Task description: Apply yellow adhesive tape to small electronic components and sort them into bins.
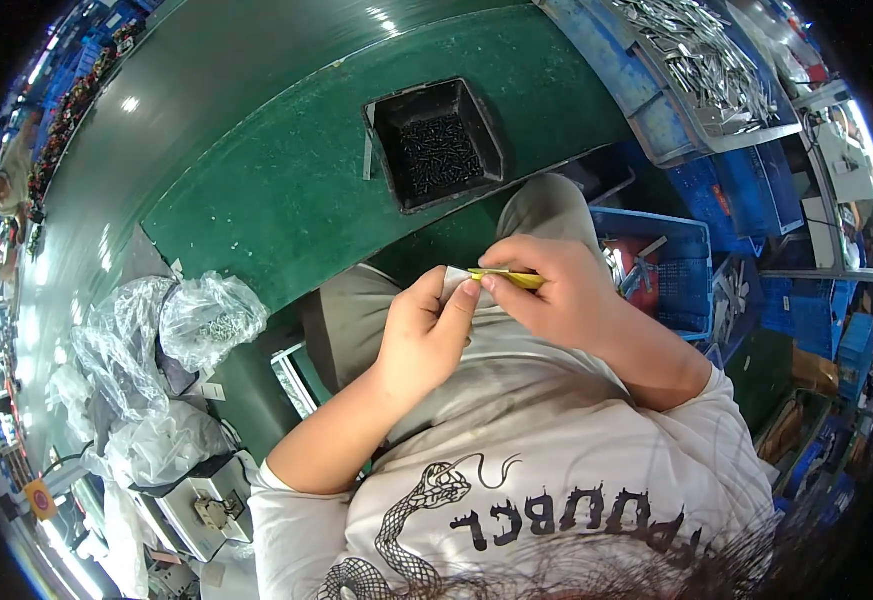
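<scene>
In front of my body, above my lap, both hands meet. My right hand [547, 285] is closed around a slim yellow utility knife [525, 280], its tip pointing left. A small, flat, whitish piece [456, 278] is pinched between the thumb and fingers of my left hand [429, 325]. The knife's tip is right at this piece, by my left thumb; whether the two touch is too small to tell. Beyond my hands, a black tray [502, 165] of small dark screw-like parts lies on the green table [297, 210]. A thin metal strip [368, 145] lies against its left side.
At the far right, a blue bin [662, 120] is heaped with metal strips [702, 65]. A blue crate [697, 270] with loose pieces stands beside my right arm. Clear plastic bags [212, 320] lie at left, above a grey metal device [207, 505]. My knee [554, 200] reaches the table edge.
</scene>
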### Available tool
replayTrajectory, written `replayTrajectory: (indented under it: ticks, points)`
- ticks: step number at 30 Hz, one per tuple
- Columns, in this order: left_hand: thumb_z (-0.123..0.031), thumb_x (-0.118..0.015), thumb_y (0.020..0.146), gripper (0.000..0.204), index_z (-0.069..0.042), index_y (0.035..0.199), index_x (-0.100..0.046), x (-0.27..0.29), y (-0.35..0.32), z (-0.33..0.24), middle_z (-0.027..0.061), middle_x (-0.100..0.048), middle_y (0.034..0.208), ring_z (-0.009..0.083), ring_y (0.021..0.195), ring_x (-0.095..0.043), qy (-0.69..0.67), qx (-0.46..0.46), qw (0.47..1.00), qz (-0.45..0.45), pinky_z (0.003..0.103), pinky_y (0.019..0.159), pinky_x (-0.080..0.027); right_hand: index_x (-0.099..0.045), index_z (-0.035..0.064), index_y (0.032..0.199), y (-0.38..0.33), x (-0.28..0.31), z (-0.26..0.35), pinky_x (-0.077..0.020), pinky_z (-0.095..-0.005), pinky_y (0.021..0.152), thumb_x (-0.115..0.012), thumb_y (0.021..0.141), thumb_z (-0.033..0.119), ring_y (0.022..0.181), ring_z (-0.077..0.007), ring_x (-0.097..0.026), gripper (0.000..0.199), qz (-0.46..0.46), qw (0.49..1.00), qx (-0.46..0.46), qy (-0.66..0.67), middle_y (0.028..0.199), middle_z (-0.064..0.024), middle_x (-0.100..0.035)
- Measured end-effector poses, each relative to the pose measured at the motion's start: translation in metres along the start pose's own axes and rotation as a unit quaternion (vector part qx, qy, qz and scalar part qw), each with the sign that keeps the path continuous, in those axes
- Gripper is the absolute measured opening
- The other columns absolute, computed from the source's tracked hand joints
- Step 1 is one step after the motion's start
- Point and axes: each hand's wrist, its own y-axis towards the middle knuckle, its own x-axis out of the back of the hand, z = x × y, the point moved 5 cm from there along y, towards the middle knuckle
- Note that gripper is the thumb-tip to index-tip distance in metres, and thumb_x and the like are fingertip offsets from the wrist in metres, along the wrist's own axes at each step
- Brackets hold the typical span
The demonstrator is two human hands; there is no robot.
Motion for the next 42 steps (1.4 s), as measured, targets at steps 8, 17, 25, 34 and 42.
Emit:
replayTrajectory:
  ticks: [8, 17, 25, 34, 42]
  points:
    - [-0.021, -0.048, 0.1, 0.023, -0.005, 0.083, -0.053, 0.004, 0.002, -0.004, 0.0012, -0.054, 0.066, 0.0077, 0.052, -0.049, -0.124, 0.092, 0.986, 0.058, 0.023, 0.05, -0.038, -0.066, 0.0099, 0.104, -0.009, 0.005, 0.003, -0.0458, -0.0337, 0.056, -0.074, 0.078, 0.011, 0.063, -0.023, -0.059, 0.027, -0.047, 0.957, 0.246, -0.147, 0.082, -0.0059, -0.062]
    - [-0.025, -0.049, 0.096, 0.025, -0.005, 0.081, -0.05, 0.001, 0.003, 0.005, 0.0055, -0.052, 0.062, 0.0121, 0.049, -0.046, -0.281, 0.002, 0.943, 0.18, 0.025, 0.048, -0.036, -0.067, 0.0142, 0.115, -0.021, 0.007, 0.014, -0.0397, -0.0296, 0.057, -0.073, 0.071, 0.008, 0.063, -0.0147, -0.054, 0.044, -0.011, 0.92, 0.342, -0.191, 0.086, 0.0004, -0.059]
    - [0.006, -0.058, 0.086, 0.023, -0.005, 0.1, -0.044, 0.001, -0.001, -0.011, 0.0039, -0.054, 0.081, 0.0053, 0.057, -0.045, -0.219, -0.025, 0.967, 0.124, 0.021, 0.051, -0.033, -0.068, 0.0131, 0.113, -0.033, 0.014, 0.018, -0.0337, -0.0292, 0.056, -0.072, 0.068, 0.009, 0.059, -0.0126, -0.044, 0.045, -0.021, 0.881, 0.387, -0.27, 0.081, 0.0022, -0.052]
    - [0.004, -0.053, 0.091, 0.026, 0.0, 0.117, -0.05, 0.006, -0.001, -0.011, 0.0104, -0.063, 0.097, 0.0109, 0.061, -0.057, -0.105, -0.113, 0.988, 0.012, 0.022, 0.048, -0.044, -0.068, 0.0127, 0.112, -0.033, 0.023, 0.015, -0.033, -0.0297, 0.056, -0.072, 0.066, 0.009, 0.058, -0.0133, -0.043, 0.047, -0.041, 0.878, 0.394, -0.267, 0.08, 0.002, -0.051]
    - [-0.016, -0.048, 0.103, 0.024, 0.002, 0.113, -0.06, 0.001, -0.001, -0.006, 0.0048, -0.066, 0.09, 0.0075, 0.071, -0.058, -0.064, -0.029, 0.997, 0.038, 0.021, 0.06, -0.049, -0.071, 0.0147, 0.106, -0.029, 0.027, 0.019, -0.0334, -0.0298, 0.055, -0.074, 0.065, 0.012, 0.057, -0.0122, -0.043, 0.041, -0.046, 0.88, 0.369, -0.295, 0.076, 0.0031, -0.047]
